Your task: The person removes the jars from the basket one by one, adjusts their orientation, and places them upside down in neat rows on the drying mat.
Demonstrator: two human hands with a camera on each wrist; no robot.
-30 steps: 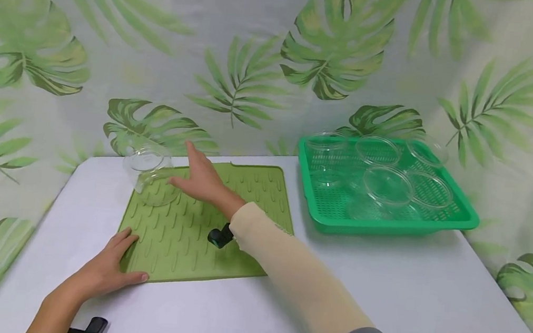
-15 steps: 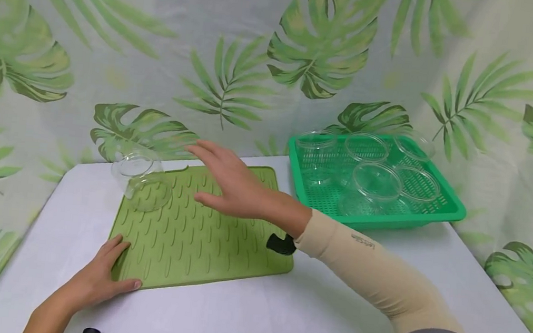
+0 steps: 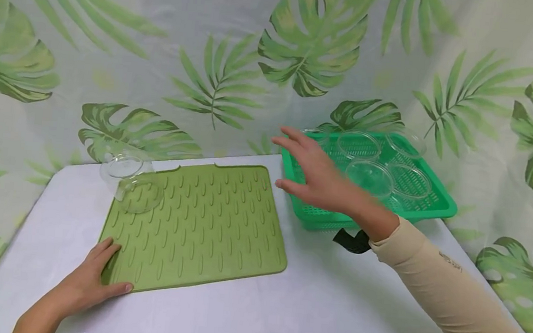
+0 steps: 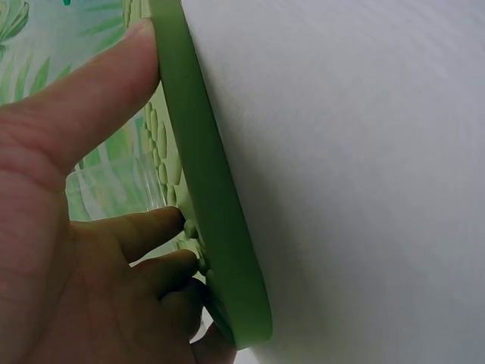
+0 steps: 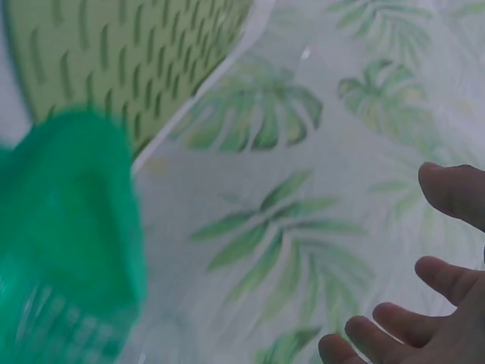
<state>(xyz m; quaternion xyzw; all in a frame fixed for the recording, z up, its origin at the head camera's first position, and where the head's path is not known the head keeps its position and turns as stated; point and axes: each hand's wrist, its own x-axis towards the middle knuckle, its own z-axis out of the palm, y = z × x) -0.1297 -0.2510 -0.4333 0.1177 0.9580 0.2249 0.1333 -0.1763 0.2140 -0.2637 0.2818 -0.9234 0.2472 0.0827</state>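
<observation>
My left hand [image 3: 87, 280] rests at the front left corner of a green ribbed mat [image 3: 204, 224]. Its fingers lie spread on the mat, with the thumb along the front edge; the left wrist view shows the thumb [image 4: 114, 83] against that edge. A clear plastic cup [image 3: 137, 197] stands upside down on the mat's back left corner. Over the left side of a green plastic basket [image 3: 445, 209], my right hand [image 3: 320, 179] hovers with spread fingers, holding nothing. Several clear cups [image 3: 370, 178] stand rim up in the basket; the hand partly hides some of them.
A white cloth covers the table [image 3: 215, 315]. Behind it and at the sides hangs a leaf-patterned curtain [image 3: 225, 41]. The basket stands to the right of the mat, near the back. In the right wrist view, the basket [image 5: 68, 220] looks blurred.
My right hand has moved right, from beside the upturned cup across the mat to above the basket. The left hand stays at the mat's corner. The head view has shifted slightly.
</observation>
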